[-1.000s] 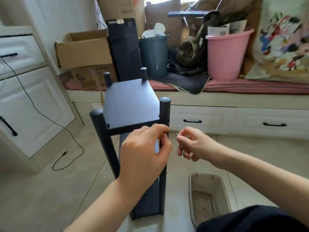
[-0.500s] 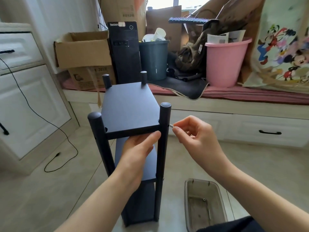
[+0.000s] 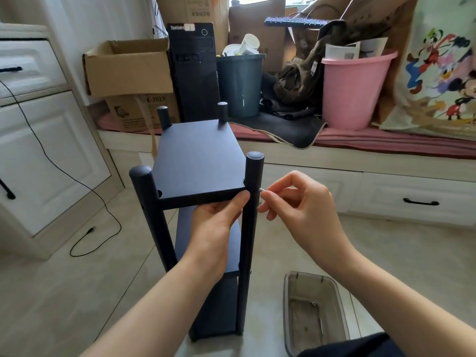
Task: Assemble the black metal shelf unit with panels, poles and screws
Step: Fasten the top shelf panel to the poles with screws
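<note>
My right hand pinches a screw, axis horizontal, tip touching the near-right pole; left hand grips the top panel.

Screw mostly hidden between fingers and pole; tray contents too small.

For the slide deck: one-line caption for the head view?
Left hand steadies the top panel while right hand pinches a screw at the front-right pole.

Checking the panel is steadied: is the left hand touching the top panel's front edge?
Touching: in the head view the left hand has its thumb pressed on the top panel front edge.
</note>
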A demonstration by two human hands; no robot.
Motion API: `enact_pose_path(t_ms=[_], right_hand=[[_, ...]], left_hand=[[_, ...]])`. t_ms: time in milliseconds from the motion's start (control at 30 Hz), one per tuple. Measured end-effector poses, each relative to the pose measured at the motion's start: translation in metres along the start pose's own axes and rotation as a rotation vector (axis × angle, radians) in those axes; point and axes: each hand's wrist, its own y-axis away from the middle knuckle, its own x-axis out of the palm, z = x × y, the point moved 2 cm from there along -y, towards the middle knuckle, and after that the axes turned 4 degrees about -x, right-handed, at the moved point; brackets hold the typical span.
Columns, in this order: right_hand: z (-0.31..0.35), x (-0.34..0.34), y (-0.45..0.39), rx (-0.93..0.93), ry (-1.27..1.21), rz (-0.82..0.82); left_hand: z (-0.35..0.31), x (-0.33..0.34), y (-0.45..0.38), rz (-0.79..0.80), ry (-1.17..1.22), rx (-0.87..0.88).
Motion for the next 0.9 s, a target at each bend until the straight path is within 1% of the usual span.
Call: enact_pose_path(t_ms=[133, 267, 433, 600, 733, 900], right_hand=[[0.0, 0.003, -0.001, -0.011, -0.002, 0.001], [-0.001, 0.001, -0.003, -0.001, -0.056, 0.003], [-0.003, -0.007, 0.0, 0.032, -0.139, 0.066], [-0.001, -0.014, 0.002, -0.003, -0.167, 0.126], [-0.002, -0.011, 0.002, 0.002, -0.14, 0.116], [-0.004, -0.011, -0.002, -0.004, -0.091, 0.05]], left_hand=[[0.002, 0.0, 0.001, -0.013, 0.003, 0.007], [0.002, 0.0, 0.001, -0.015, 0.001, 0.009], [0.001, 0.001, 0.001, -0.012, 0.04, -0.008], [0.002, 0.001, 0.001, -0.02, 0.032, -0.022], [0.001, 0.001, 0.001, -0.021, 0.032, -0.016], [0.002, 0.0, 0.0, -0.021, 0.042, -0.016]])
